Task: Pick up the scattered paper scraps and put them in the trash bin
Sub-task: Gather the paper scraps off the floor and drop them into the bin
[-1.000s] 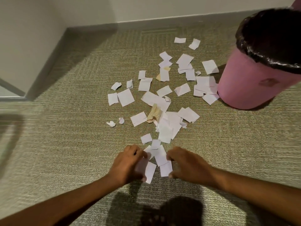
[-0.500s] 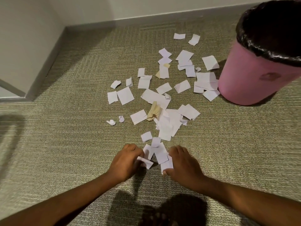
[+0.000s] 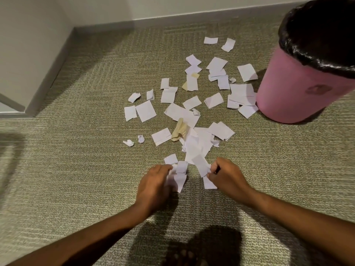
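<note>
Scraps (image 3: 194, 148) light, limp, flat on carpet (image 3: 76, 169): pinch edges or rake into bunch, else you likely drop some. Your left hand (image 3: 153, 181) clutches few scraps; right hand (image 3: 228, 177) pinches one. Others strewn ahead toward bin (image 3: 288, 96), far right. Wall (image 3: 28, 54) left; path to bin looks unblocked.

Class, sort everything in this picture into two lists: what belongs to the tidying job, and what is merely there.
Belongs to the job: white paper scraps, tan crumpled scrap, pink trash bin, left hand and right hand, each holding scraps.
Merely there: carpet, skirting board, wall.
</note>
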`<action>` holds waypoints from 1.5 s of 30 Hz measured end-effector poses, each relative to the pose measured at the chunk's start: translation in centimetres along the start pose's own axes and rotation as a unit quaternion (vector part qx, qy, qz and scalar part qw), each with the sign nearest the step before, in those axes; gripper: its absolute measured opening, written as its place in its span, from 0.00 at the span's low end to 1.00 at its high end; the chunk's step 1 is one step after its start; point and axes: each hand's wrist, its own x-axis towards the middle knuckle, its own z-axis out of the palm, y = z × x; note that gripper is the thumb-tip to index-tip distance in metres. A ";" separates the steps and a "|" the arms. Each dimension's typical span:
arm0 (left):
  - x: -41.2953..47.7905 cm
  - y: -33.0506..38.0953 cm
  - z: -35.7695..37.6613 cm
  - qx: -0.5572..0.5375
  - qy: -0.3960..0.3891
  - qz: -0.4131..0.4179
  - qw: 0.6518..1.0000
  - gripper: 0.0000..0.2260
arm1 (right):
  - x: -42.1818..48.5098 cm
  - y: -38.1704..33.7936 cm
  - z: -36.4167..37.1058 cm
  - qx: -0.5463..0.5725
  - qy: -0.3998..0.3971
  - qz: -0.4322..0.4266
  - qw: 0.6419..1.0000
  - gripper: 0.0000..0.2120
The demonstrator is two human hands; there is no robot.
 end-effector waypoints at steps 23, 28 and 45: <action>1.5 -1.0 -1.3 0.086 -0.056 0.057 0.993 0.18 | 2.3 0.6 1.4 -0.024 -0.010 -0.014 1.000 0.08; 2.2 -1.3 -2.6 0.073 -0.027 0.066 0.995 0.11 | 2.2 0.8 1.8 -0.083 -0.049 -0.027 0.995 0.08; 5.1 -0.5 -1.2 0.063 -0.050 0.121 0.989 0.14 | 2.3 -1.7 3.6 -0.023 -0.125 -0.029 0.992 0.32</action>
